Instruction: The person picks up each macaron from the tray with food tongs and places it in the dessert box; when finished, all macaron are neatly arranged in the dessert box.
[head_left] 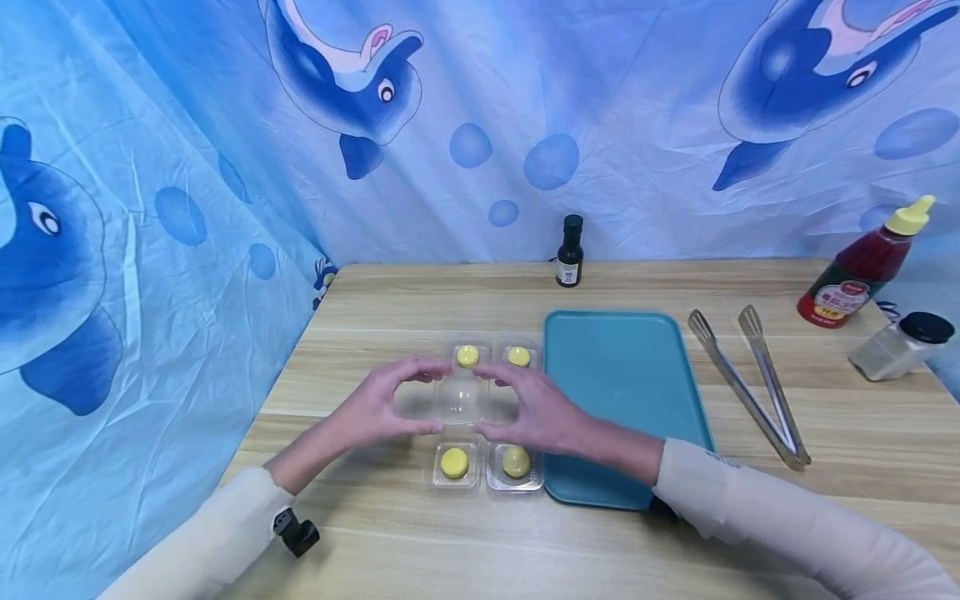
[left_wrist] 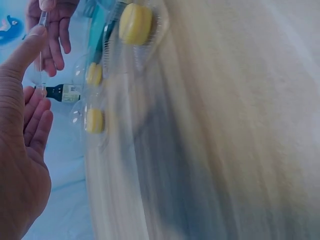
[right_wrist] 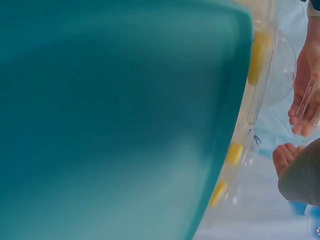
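Observation:
In the head view, my left hand (head_left: 390,402) and right hand (head_left: 536,407) hold a clear domed plastic lid (head_left: 461,400) between them by its opposite edges. It is raised above the table among the small clear boxes. At the front left, a yellow macaron (head_left: 453,462) sits in a box base with no dome visible over it. Beside it, another macaron (head_left: 516,461) looks paler beneath a clear dome. Two more boxed macarons, one at the back left (head_left: 468,356) and one at the back right (head_left: 518,356), stand beyond my fingers. The left wrist view shows my thumb (left_wrist: 31,45) against the lid's edge.
A teal tray (head_left: 615,358) lies right of the boxes, under my right forearm. Metal tongs (head_left: 750,392) rest spread beside it. A dark bottle (head_left: 570,254) stands at the back. A red sauce bottle (head_left: 855,275) and a black-capped jar (head_left: 896,350) are at the far right.

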